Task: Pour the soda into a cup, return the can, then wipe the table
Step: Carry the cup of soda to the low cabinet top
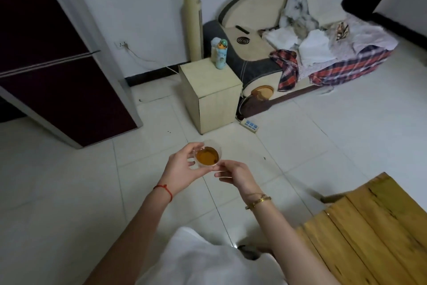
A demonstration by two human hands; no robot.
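Note:
A clear cup (207,156) filled with amber soda hangs in the air above the tiled floor, held upright between both hands. My left hand (181,167) grips its left side with fingers curled round the wall. My right hand (235,175) pinches the rim on the lower right with thumb and fingers. The wooden table (369,234) shows its corner at the lower right, well away from the cup. No can and no cloth are in view.
A pale small cabinet (210,95) stands ahead with a decorated bottle (220,54) on top. A sofa (288,54) piled with clothes runs along the wall at right. A power strip (249,125) lies on the floor. A dark door (53,65) is at left.

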